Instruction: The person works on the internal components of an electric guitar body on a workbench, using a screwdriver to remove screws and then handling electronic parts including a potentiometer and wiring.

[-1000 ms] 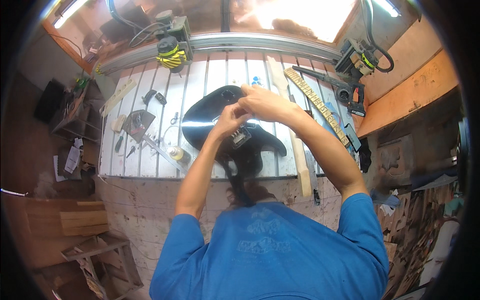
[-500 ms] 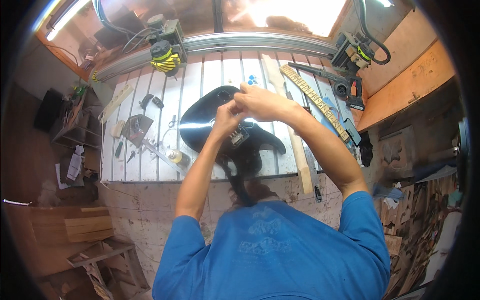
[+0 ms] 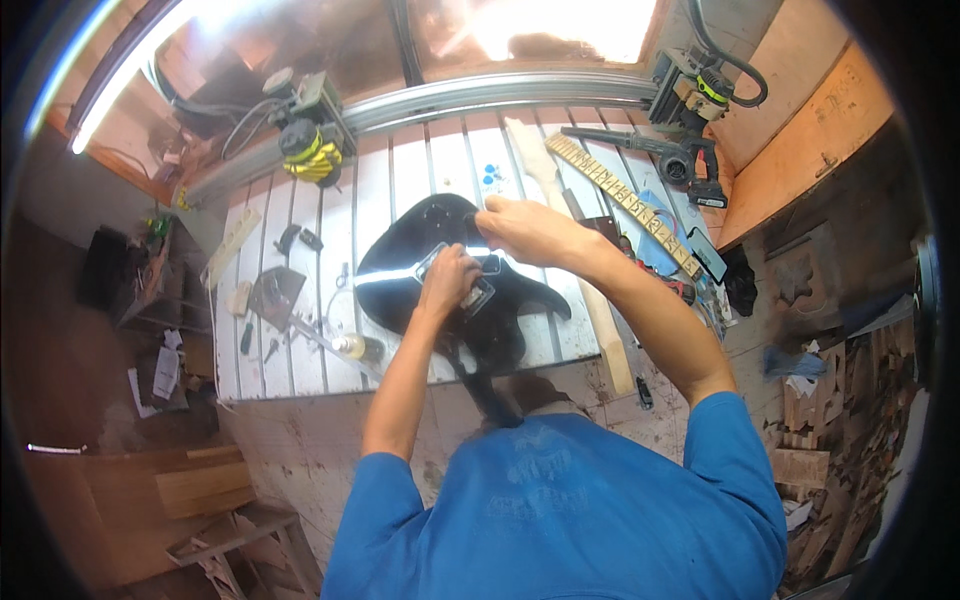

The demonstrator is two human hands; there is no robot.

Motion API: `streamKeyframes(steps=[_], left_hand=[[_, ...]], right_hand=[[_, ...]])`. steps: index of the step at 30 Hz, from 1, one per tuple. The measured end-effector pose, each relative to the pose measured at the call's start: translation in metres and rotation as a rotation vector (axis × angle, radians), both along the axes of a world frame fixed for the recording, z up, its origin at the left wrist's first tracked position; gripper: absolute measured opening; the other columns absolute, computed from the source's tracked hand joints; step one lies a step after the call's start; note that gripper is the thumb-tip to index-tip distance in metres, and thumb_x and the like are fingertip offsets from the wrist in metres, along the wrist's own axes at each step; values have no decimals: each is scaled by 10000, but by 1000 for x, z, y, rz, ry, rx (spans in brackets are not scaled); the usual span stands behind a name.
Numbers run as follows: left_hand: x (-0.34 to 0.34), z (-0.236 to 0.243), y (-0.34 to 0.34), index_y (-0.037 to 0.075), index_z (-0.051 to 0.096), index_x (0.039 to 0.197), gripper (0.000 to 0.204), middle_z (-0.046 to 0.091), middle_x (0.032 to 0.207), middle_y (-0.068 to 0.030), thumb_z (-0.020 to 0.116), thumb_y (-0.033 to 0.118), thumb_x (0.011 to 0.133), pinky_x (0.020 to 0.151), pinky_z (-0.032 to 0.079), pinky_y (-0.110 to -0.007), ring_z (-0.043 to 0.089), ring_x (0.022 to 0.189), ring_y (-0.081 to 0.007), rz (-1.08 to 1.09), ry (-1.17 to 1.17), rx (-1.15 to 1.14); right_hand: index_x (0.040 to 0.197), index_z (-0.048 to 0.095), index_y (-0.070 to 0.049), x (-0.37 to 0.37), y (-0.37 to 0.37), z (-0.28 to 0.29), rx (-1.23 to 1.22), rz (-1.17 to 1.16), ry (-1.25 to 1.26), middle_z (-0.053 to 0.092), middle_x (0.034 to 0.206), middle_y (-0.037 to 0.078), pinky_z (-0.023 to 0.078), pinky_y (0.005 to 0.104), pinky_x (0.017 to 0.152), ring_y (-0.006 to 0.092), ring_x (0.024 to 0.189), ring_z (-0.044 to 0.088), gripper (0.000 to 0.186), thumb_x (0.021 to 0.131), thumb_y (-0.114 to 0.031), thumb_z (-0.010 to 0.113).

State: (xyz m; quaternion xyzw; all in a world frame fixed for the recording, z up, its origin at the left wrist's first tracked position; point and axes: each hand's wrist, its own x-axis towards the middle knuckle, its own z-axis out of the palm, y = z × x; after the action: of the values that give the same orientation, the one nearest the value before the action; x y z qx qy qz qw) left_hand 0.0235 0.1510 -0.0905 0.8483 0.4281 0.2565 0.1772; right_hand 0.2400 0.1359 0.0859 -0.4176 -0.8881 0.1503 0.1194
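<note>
- Left hand point(image 3: 452, 280) is coming in palm-down over the black guitar body point(image 3: 395, 235), fingers bending over it right next to the metal bridge point(image 3: 480, 298). It looks like it's resting there, but can't tell if the fingers are pinching anything.
- Left forearm is running nearly straight up from the blue sleeve point(image 3: 375, 500), leaning a bit to the right.
- Right hand point(image 3: 515, 230) is sitting a little farther up and to the right, fingers curling in and bunching together. Something dark is showing by the fingertips, too small to say whether they're gripping it.
- Right elbow is bending out wide, with the forearm slanting up and left over the pale wooden neck piece point(image 3: 605, 330).
- Guitar body is lying flat mid-table point(image 3: 445, 150), its narrow end pointing toward the person.
- A small bottle point(image 3: 350, 346) is lying left of the body; a slotted strip point(image 3: 622, 204) is lying off to the right.
</note>
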Motion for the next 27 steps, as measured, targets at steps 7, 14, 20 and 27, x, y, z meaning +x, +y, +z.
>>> streamKeyframes(steps=[7, 14, 20, 27], left_hand=[[0, 22, 7, 17, 732, 948, 125, 642, 929, -133, 786, 105, 879, 857, 525, -439, 648, 958, -347, -104, 80, -42], [61, 32, 91, 8, 776, 918, 100, 686, 928, -187, 761, 102, 890, 844, 540, -474, 672, 945, -374, -48, 79, 61], [104, -10, 184, 24, 818, 917, 183, 763, 928, -230, 801, 180, 823, 862, 575, -487, 735, 918, -408, 95, 290, -141], [105, -27, 201, 46, 833, 952, 195, 769, 931, -232, 800, 209, 849, 850, 586, -481, 747, 900, -412, 195, 358, -46]], right_hand=[[990, 691, -10, 86, -48, 9, -33, -350, 491, 659, 962, 117, 559, 352, 802, 235, 891, 680, 136, 937, -118, 756], [1014, 662, -5, 156, -112, -38, -330, -920, 1120, 688, 936, 43, 555, 263, 739, 101, 828, 671, 123, 978, -82, 751], [1028, 647, -12, 172, -130, -67, -266, -951, 1171, 686, 936, 45, 554, 259, 695, 93, 793, 665, 110, 979, -49, 738], [1032, 665, -2, 172, -122, -55, -354, -891, 1154, 678, 974, 34, 542, 258, 691, 107, 792, 665, 137, 956, -50, 768]])
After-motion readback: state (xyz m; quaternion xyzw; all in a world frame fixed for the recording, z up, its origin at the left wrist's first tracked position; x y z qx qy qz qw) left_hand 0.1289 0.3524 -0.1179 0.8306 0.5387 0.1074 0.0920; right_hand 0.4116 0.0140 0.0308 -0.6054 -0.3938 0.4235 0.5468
